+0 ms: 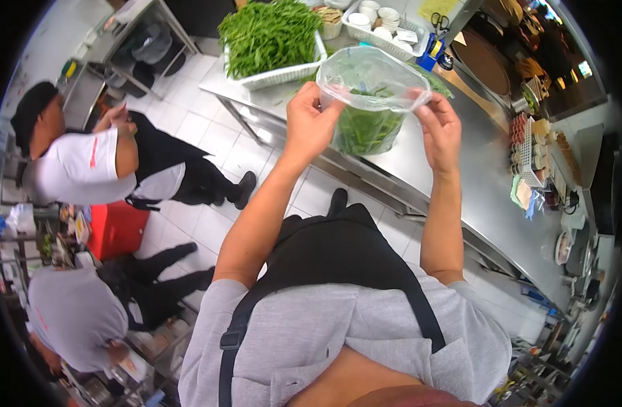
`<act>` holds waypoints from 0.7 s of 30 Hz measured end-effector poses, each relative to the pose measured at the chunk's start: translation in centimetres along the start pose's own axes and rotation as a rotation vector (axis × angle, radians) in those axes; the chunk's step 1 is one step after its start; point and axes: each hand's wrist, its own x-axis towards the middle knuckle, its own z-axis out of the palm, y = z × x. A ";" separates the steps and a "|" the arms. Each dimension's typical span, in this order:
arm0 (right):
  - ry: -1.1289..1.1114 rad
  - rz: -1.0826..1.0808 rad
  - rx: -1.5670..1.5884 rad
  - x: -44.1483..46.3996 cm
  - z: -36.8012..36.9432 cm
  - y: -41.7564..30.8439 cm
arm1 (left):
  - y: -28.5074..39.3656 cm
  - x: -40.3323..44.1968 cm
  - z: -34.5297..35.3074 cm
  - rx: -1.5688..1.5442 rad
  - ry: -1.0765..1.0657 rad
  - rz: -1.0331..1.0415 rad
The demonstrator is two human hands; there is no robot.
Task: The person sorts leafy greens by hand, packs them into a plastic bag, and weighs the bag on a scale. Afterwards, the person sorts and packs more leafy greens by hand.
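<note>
A clear plastic bag (370, 129) with green leafy vegetables in its lower part is held up over the edge of the steel counter (487, 183). My left hand (311, 117) pinches the left side of its rim, and my right hand (438, 129) grips the right side. The bag's mouth is spread wide between them. Just left of the bag, a white basket (284, 76) heaped with long green leaves (274, 37) stands on the counter.
Behind the bag are a white tray (382, 39) of small cups, black scissors (440, 24) and a blue tape dispenser (431, 53). A white rack (528, 152) with jars stands at right. Two people (87, 156) are at left, near a red box (114, 230).
</note>
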 end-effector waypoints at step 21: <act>0.533 0.317 -0.400 2.2 -7.5 13.6 | -9.9 9.6 7.5 -0.175 -0.350 -0.473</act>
